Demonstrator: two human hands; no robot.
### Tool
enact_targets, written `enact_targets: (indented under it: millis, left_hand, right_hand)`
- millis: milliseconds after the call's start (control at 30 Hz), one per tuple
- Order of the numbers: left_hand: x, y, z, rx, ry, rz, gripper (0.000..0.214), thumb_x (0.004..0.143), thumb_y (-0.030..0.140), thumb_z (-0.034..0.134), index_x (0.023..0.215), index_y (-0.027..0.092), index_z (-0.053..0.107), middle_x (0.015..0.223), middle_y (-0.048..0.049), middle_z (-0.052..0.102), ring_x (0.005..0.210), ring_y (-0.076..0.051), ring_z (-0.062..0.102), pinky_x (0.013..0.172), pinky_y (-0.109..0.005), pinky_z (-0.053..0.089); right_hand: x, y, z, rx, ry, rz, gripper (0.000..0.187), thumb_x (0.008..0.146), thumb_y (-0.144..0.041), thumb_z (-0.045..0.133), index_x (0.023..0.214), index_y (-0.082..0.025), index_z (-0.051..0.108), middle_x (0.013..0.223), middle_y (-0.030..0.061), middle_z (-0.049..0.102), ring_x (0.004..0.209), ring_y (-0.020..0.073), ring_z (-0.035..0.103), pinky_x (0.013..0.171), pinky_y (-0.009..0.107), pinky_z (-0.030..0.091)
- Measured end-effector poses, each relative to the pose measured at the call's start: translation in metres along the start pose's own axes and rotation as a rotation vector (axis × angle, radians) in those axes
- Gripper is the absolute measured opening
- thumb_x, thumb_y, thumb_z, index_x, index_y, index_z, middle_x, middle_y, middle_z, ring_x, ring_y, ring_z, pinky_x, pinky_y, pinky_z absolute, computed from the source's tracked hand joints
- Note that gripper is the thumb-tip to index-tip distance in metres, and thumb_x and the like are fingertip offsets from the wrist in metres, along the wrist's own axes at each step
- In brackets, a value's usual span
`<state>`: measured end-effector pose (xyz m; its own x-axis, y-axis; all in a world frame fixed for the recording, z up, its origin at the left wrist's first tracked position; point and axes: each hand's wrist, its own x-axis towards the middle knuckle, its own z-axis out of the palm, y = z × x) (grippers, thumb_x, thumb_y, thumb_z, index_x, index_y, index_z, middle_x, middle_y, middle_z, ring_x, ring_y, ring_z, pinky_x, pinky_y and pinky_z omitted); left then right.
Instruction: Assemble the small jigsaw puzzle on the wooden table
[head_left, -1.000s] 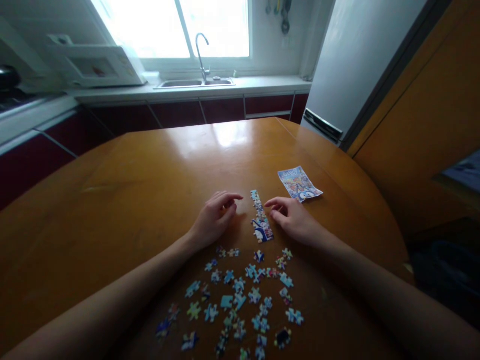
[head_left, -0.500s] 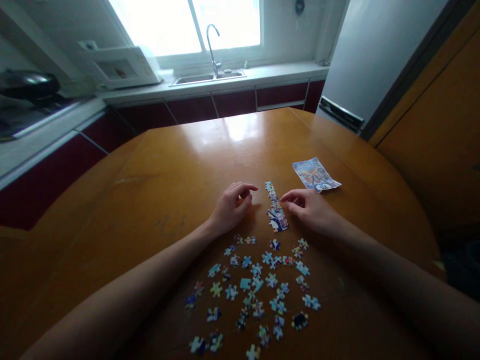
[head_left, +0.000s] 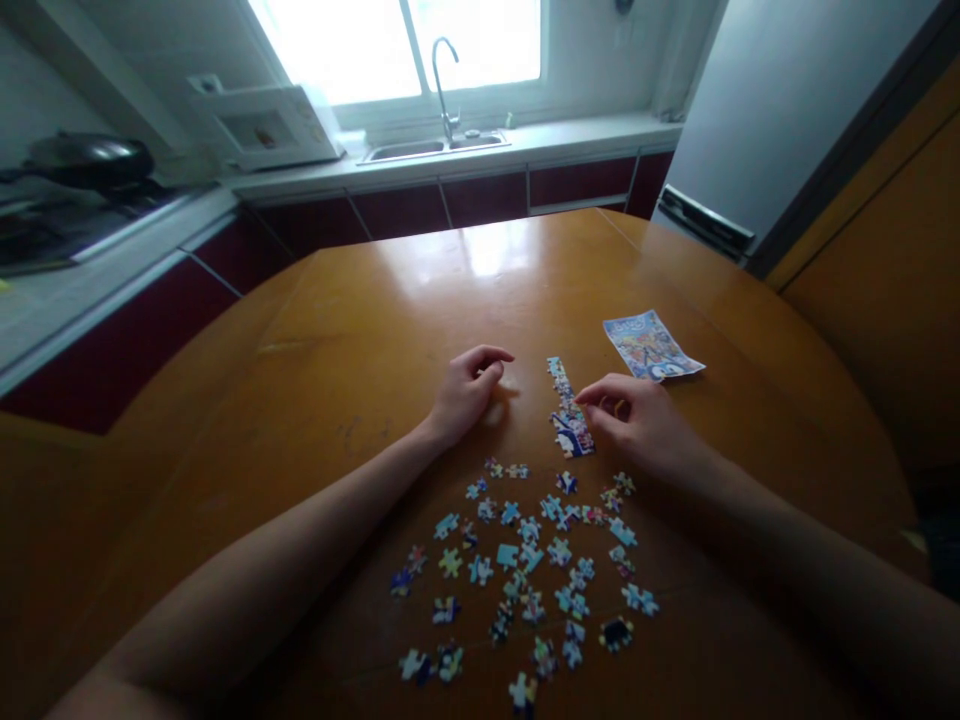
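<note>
A narrow strip of joined puzzle pieces [head_left: 573,432] lies on the wooden table, wider at its near end. My right hand [head_left: 645,420] is at the strip's right side, with index fingertip and thumb close to its edge and a small gap between them. On the other side, my left hand [head_left: 461,398] rests on the table apart from the strip, its index finger stretched out over the thumb and nothing visible between them. Nearer to me, several loose puzzle pieces [head_left: 559,551] are scattered between my forearms.
A creased picture sheet [head_left: 651,345] lies beyond my right hand on the table [head_left: 360,330]. Behind the table run a counter with a sink [head_left: 409,150] and a white microwave [head_left: 270,130]. A dark pan [head_left: 90,160] stands at the left, a fridge [head_left: 795,110] at the right.
The whole view has shifted slightly, moving the scene rightward. My left hand has drawn a little away from the strip. My right hand stays by the strip's edge.
</note>
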<state>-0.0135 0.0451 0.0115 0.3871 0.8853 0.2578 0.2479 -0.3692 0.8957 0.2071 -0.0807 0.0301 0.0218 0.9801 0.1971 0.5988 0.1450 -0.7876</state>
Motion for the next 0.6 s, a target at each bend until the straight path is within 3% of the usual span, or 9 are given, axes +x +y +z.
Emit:
enact_targets:
  millis: [200,333,600]
  left_hand:
    - [0.0,-0.003,0.0,-0.073,0.013,-0.016,0.02,0.083,0.022,0.058,0.094,0.014,0.073,0.073,-0.0007,0.061,0.062,-0.01,0.048,0.053,-0.022,0.038]
    - [0.0,-0.003,0.001,-0.064,0.01,-0.009,0.02,0.083,0.023,0.058,0.094,0.014,0.073,0.073,-0.0011,0.061,0.063,-0.011,0.049,0.053,-0.022,0.038]
    - [0.001,-0.002,0.001,-0.087,0.021,-0.011,0.019,0.083,0.021,0.057,0.093,0.015,0.072,0.073,-0.0004,0.061,0.064,-0.011,0.05,0.057,-0.023,0.04]
  right_hand:
    - [-0.007,-0.004,0.012,0.025,0.024,-0.038,0.013,0.088,-0.018,0.064,0.096,-0.02,0.074,0.086,0.0038,0.065,0.07,0.0152,0.056,0.062,0.03,0.045]
    - [-0.014,-0.014,0.02,0.014,0.036,-0.083,0.015,0.09,-0.018,0.063,0.101,-0.021,0.073,0.095,0.0059,0.065,0.086,0.0189,0.06,0.075,0.034,0.048]
    - [-0.029,-0.044,0.054,-0.231,-0.073,-0.267,0.011,0.092,-0.018,0.062,0.09,-0.02,0.072,0.093,0.006,0.066,0.093,0.023,0.054,0.086,0.039,0.042]
